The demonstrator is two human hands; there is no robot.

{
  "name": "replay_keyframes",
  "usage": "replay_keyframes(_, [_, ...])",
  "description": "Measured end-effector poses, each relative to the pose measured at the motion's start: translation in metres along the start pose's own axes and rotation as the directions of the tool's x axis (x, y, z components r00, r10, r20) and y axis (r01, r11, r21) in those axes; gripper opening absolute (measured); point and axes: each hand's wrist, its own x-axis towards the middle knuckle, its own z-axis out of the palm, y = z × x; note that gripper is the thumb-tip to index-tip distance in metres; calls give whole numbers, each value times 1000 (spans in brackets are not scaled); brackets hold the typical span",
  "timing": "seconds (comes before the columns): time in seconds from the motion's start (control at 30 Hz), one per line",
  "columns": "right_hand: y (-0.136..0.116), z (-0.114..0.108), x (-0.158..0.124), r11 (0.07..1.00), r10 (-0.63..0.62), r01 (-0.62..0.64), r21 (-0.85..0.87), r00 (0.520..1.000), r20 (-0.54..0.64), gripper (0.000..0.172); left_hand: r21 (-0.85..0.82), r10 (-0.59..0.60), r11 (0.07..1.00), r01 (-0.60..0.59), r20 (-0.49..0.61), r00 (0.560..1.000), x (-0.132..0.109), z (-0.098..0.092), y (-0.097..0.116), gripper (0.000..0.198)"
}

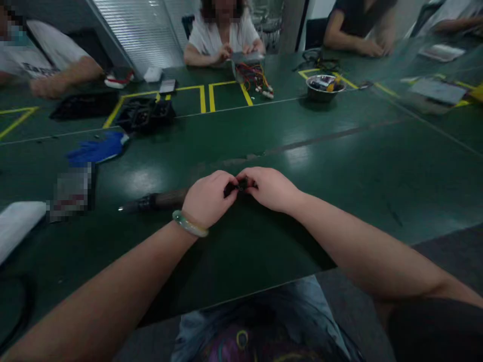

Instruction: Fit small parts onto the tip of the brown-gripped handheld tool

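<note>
- The left hand (209,198) and the right hand (269,188) are meeting at the middle of the green tabletop (339,166). Both are pinching shut on a small black part (236,187) held between their fingertips.
- I cannot tell whether the part is touching the surface.
- A dark-handled tool (158,201) is lying flat just beside the left hand, its tip pointing left.
- Bare tabletop is stretching wide to the right and ahead of the hands, with a metal bowl (324,86) sitting well apart.
- A blue glove (96,149) is lying farther left.
- The near tabletop edge is running beneath both forearms.
</note>
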Motion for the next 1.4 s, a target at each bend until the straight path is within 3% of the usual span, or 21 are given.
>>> replay_keyframes(0.67, [4,-3,-3,971,122,-118,209,992,-9,28,-47,42,998,-42,-16,999,4,6,-3,12])
replay_keyframes(1.0, [5,-8,-3,999,24,-24,37,1000,7,30,-51,88,995,-86,35,996,6,4,-2,9])
replay_keyframes(1.4, [-5,-9,-5,999,-1,0,-53,1000,-22,27,-24,99,995,-98,24,995,7,4,-1,8])
